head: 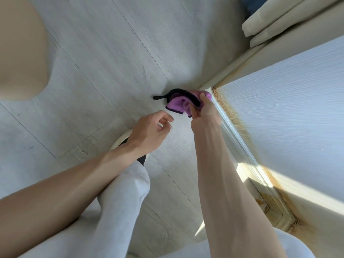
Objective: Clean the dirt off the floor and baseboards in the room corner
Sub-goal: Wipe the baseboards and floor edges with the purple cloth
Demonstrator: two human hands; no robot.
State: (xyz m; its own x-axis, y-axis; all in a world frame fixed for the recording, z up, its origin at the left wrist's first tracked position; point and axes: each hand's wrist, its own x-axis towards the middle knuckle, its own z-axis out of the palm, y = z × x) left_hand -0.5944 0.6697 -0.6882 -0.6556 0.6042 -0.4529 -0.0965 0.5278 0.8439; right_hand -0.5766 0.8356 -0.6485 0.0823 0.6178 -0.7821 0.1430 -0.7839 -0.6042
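A purple cloth (177, 106) with a black edge and a black loop lies bunched against the room corner, where two white baseboards (240, 135) meet. My right hand (203, 112) grips the cloth and holds it at the foot of the baseboard. Brown-orange stains run along the wall just above the baseboard (230, 112). My left hand (151, 130) hovers over the grey plank floor (111, 71) a little left of the cloth, fingers loosely curled and holding nothing.
My knee in light grey trousers (126, 187) and a shoe (121, 141) sit below the left hand. Beige cushions (275, 19) lie at the top right. A rounded beige object (18, 53) fills the upper left. Small dark specks mark the floor at left.
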